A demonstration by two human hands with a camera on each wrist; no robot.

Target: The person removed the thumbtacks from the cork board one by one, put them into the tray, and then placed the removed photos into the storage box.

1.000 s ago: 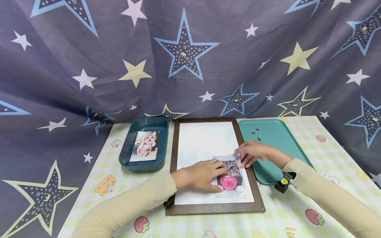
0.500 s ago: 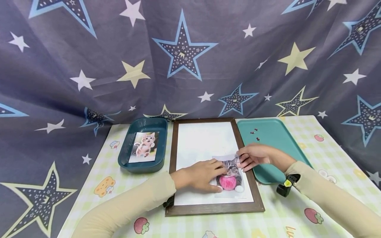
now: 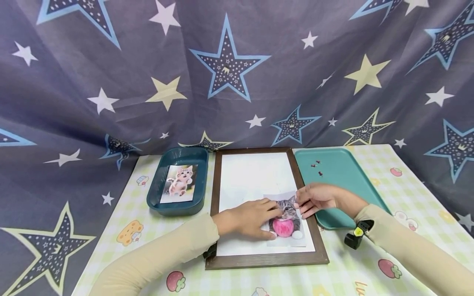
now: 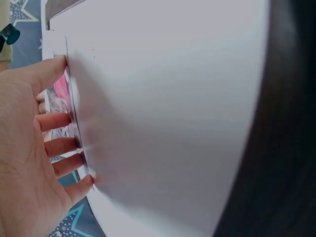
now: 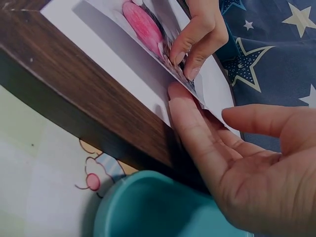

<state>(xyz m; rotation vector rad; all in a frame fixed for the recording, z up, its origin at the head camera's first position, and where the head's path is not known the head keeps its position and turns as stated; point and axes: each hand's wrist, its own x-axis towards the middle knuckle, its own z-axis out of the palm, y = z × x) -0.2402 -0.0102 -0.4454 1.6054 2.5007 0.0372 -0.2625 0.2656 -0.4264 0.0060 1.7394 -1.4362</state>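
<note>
A photo print of a grey tabby cat with a pink ball lies on the lower right of a white board with a brown wooden frame. My left hand rests on the photo's left part, fingers spread and fingertips on the print, as the left wrist view also shows. At the right edge, my right hand reaches over the frame. In the right wrist view, the right fingers slip beneath the print's edge, which stands raised off the board, while the thumb lies apart above them.
A dark teal bin at the left holds another photo, of a light kitten. Right of the board lies a green tray with several red push pins. A starry curtain hangs behind the checked tablecloth.
My right hand has shifted slightly down along the photo's right edge, and its thumb and fingers have loosened from the upper right corner. The left hand stays in place on the photo.
</note>
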